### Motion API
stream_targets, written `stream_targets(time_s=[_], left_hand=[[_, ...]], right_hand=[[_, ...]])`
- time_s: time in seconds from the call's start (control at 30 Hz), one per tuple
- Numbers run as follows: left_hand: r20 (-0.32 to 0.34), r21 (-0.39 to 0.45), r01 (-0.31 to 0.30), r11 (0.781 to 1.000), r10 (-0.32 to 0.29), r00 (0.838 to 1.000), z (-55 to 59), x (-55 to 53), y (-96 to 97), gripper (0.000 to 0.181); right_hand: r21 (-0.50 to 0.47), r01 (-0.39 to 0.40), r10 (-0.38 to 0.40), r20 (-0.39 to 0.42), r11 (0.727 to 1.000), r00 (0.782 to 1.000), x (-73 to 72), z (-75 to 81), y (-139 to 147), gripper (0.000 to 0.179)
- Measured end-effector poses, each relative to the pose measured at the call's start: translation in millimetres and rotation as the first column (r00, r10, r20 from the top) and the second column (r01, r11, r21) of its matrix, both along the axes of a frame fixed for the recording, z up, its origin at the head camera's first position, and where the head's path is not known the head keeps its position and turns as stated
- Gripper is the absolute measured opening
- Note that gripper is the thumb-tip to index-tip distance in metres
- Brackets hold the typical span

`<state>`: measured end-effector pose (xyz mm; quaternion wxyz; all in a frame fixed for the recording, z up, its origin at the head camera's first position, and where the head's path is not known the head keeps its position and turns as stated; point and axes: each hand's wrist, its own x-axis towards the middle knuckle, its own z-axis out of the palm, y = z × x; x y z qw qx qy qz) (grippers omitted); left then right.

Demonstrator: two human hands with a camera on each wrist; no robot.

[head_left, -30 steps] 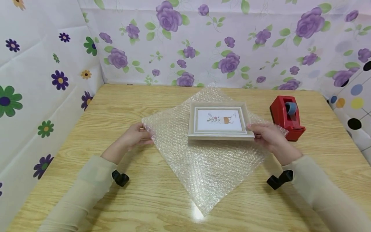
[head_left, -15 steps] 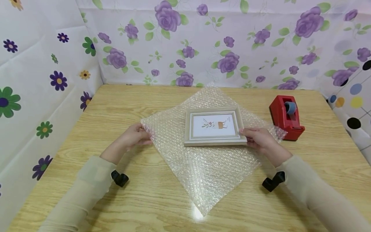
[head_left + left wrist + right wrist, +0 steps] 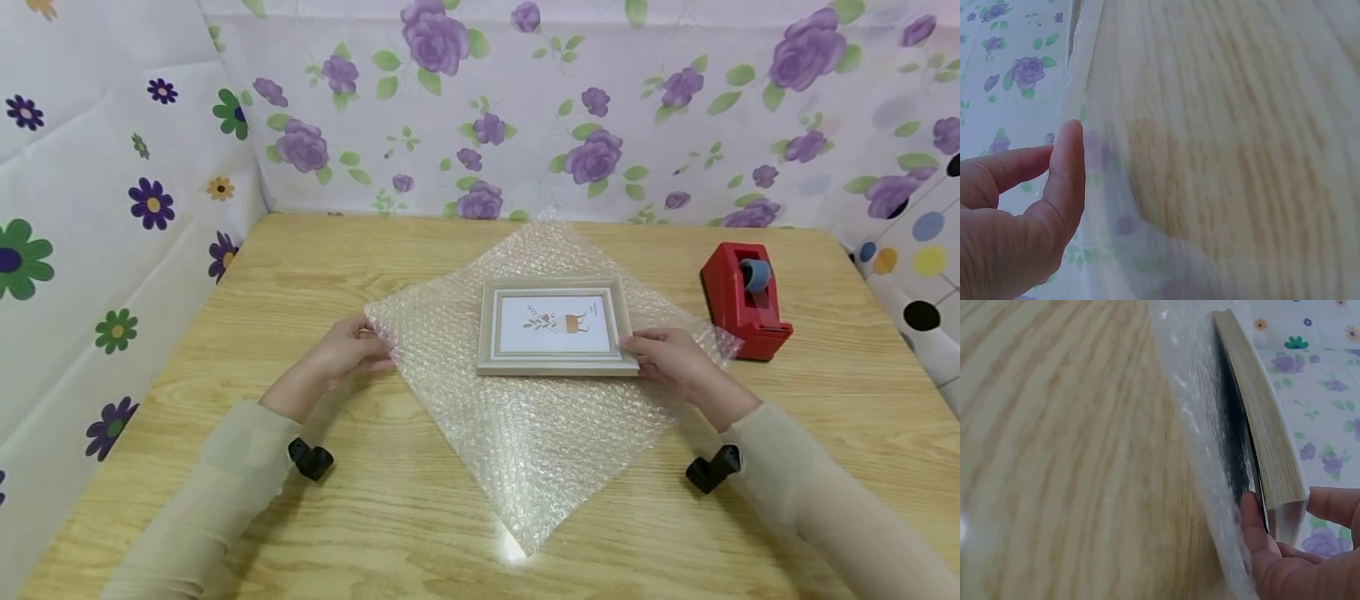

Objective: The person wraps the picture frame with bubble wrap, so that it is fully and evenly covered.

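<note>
A pale wooden picture frame (image 3: 555, 367) with a potted-plant drawing lies face up over a sheet of bubble wrap (image 3: 517, 450). My right hand (image 3: 675, 360) grips the frame's near right corner, thumb on top and fingers beneath. In the right wrist view, the frame (image 3: 1266, 425) is tilted a little off the bubble wrap (image 3: 1191, 425) at that corner. At the sheet's left corner, my left hand (image 3: 347, 354) pinches the wrap between thumb and fingers. The left wrist view shows this hand (image 3: 1035, 212) at the wrap's edge.
A red tape dispenser (image 3: 742, 300) with a blue roll stands at the right, close to the wrap's right corner. The wooden table (image 3: 360, 517) backs onto a flowered cloth (image 3: 450, 125). Another flowered sheet (image 3: 75, 250) hangs along the left side.
The picture frame has come left and toward me, down onto the wrap, with my right hand still gripping it. It barely moves in the last half second. My left hand stays put.
</note>
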<state>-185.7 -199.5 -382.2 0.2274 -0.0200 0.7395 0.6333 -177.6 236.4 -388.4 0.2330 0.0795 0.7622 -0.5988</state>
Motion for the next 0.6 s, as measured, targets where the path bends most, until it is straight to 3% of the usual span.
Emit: stream_targets(time_s=[0.17, 0.33, 0.43, 0.6], left_hand=[[0.008, -0.010, -0.023, 1.000, 0.023, 1.000, -0.1, -0.2, 1.0, 0.035], [0.027, -0.008, -0.034, 0.999, 0.034, 0.999, -0.5, -0.2, 0.7, 0.028], [0.040, -0.005, -0.045, 0.999, 0.045, 0.998, -2.1, 0.0, 0.2, 0.027], [0.049, 0.009, -0.053, 0.999, 0.053, 0.997, -3.5, -1.3, 0.0, 0.029]], right_hand=[[0.131, -0.081, 0.091, -0.071, 0.988, 0.993, 1.9, 0.8, 2.0, 0.059], [0.287, -0.137, 0.171, -0.096, 0.948, 0.981, 2.0, 2.6, 3.0, 0.055], [0.320, -0.155, 0.191, -0.087, 0.935, 0.978, 1.3, 3.6, 2.9, 0.055], [0.287, -0.147, 0.180, -0.091, 0.946, 0.979, 1.9, 4.3, 2.5, 0.053]])
